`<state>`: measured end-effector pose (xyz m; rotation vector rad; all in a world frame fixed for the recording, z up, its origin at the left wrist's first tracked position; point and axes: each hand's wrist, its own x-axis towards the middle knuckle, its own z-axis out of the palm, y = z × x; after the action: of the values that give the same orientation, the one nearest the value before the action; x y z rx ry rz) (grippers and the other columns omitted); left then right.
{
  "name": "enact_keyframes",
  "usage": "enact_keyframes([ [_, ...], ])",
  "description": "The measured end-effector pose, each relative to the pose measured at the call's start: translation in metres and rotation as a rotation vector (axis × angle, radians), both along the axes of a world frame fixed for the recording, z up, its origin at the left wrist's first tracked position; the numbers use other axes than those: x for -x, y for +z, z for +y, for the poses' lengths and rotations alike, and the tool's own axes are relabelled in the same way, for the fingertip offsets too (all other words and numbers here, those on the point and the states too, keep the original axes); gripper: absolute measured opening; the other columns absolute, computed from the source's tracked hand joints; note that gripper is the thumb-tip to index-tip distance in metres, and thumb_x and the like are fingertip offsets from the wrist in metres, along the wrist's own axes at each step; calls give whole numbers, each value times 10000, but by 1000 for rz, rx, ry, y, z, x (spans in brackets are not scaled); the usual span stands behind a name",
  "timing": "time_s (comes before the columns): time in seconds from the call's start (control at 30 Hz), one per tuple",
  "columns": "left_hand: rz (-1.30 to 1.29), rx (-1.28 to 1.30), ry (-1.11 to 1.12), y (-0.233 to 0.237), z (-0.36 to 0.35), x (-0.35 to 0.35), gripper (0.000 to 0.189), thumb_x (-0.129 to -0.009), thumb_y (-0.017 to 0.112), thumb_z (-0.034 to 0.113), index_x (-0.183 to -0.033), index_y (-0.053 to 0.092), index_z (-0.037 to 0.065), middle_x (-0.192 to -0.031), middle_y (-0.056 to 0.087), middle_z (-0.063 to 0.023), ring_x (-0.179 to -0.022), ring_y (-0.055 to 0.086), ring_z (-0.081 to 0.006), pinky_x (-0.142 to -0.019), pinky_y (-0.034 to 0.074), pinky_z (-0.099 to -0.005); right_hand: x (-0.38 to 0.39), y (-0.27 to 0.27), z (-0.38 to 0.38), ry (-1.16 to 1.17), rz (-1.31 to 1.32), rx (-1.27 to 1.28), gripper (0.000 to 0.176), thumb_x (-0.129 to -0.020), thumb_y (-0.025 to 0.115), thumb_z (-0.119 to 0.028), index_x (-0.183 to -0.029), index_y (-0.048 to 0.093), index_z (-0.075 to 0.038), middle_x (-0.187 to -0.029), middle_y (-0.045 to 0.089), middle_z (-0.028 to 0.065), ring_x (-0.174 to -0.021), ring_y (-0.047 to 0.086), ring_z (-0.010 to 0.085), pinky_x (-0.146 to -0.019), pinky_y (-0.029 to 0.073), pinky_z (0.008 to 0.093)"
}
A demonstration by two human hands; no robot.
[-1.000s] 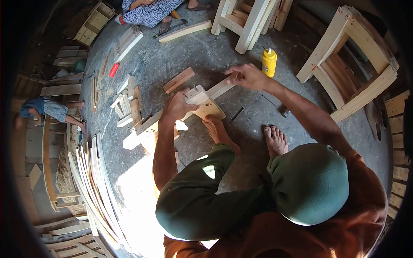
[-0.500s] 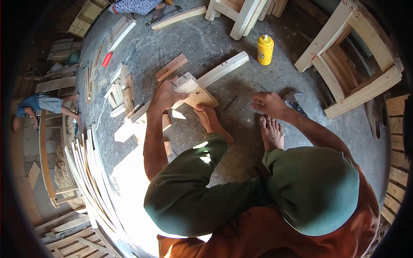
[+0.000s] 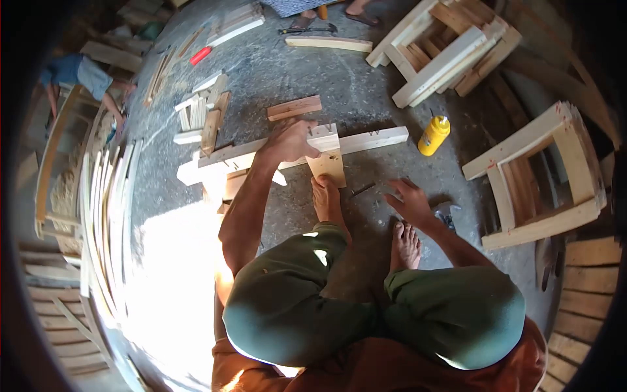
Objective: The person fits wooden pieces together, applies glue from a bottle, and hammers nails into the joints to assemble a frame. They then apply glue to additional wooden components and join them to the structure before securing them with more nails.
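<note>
My left hand (image 3: 292, 142) is wrapped over a pale wooden rail (image 3: 241, 154) lying across the floor, close to its right end where nail tips stick up. A flat wooden block (image 3: 328, 168) reaches from that end toward me, and my left foot presses on its near edge. Beyond it, a longer pale bar (image 3: 375, 139) extends to the right. My right hand (image 3: 409, 201) hovers over the floor with its fingers apart, nothing visible in them. A hammer (image 3: 448, 217), partly hidden by my right arm, lies beside that hand. A dark nail (image 3: 363, 189) rests between my hands.
A yellow glue bottle (image 3: 434, 136) stands to the right, near a wooden frame (image 3: 542, 176). Another stool-like frame (image 3: 450, 49) is behind it. A short wood block (image 3: 294, 108) lies beyond my left hand. Long strips (image 3: 108, 222) lie left; another person (image 3: 91, 78) works there.
The camera view has turned, shifting the scene. The rail and block now lie more level across the view, with my left hand still on them. My right hand remains near the hammer.
</note>
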<state>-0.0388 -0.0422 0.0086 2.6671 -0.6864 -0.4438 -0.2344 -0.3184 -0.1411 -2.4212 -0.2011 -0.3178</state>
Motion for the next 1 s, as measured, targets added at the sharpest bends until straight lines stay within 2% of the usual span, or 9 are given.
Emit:
enact_keyframes([
  [0.03,-27,-20,-34,-4,2,-1,804,-655,848,290,-1358,581,7,-1309,614,-240,-1245,574,-334,-1045,440,-388,25,-4,-16,-121,97,-11,347,-848,751,-209,-1143,662,-50,-1013,679,178,-904,666,379,-770,544,447],
  [0.2,-36,0,-131,-14,11,-9,812,-660,838,299,-1371,569,13,-1261,634,-240,-1233,577,-337,-1039,442,-399,126,-45,-91,-289,-49,170,322,-831,737,-91,-1129,642,-14,-983,662,189,-909,637,394,-795,515,467],
  [0.47,-4,23,-135,-19,13,-10,826,-649,845,316,-1380,569,49,-1301,612,-205,-1265,549,-336,-1065,416,-403,165,-83,-108,-537,129,228,575,-774,792,-216,-1280,558,-75,-1098,631,186,-1031,594,433,-871,479,509],
  [0.53,-33,18,-135,-21,13,-9,832,-653,853,298,-1390,560,49,-1232,646,-196,-1189,598,-326,-1010,453,-387,160,-89,-114,-497,108,322,584,-775,789,-230,-1275,531,-72,-1086,635,207,-1021,598,444,-872,478,525],
  [0.6,83,112,-118,-27,12,-13,853,-647,866,259,-1401,542,29,-1126,679,-181,-1072,646,-309,-917,493,-367,154,-93,-125,-612,403,257,511,-786,773,-224,-1208,546,-48,-1081,634,237,-1059,583,451,-905,466,528],
  [0.67,8,129,-130,-28,14,-12,867,-644,873,213,-1411,522,11,-1041,692,-176,-990,665,-286,-846,509,-357,151,-99,-141,-503,285,378,435,-807,748,-211,-1151,556,-26,-954,662,224,-877,671,385,-761,531,501],
  [0.73,45,99,-118,-22,12,-12,804,-614,876,218,-1342,596,24,-1142,673,-199,-1133,623,-341,-965,482,-371,137,-74,-142,-495,600,-58,388,-820,732,-189,-1121,567,-8,-810,666,175,-600,669,272,-521,526,416],
  [0.83,20,93,-122,-23,12,-13,784,-619,869,224,-1330,607,24,-1149,675,-204,-1141,622,-338,-967,483,-361,113,-4,-102,-496,737,-227,330,-839,721,-142,-1099,573,-1,-691,624,101,-427,579,165,-374,439,324],
  [1.0,-22,130,-183,-31,9,-19,784,-608,858,230,-1320,613,12,-1146,683,-217,-1121,637,-345,-974,486,-369,54,73,-35,-278,379,-729,302,-899,716,-135,-1137,549,-57,-665,558,28,-480,564,112,-433,446,274],
])
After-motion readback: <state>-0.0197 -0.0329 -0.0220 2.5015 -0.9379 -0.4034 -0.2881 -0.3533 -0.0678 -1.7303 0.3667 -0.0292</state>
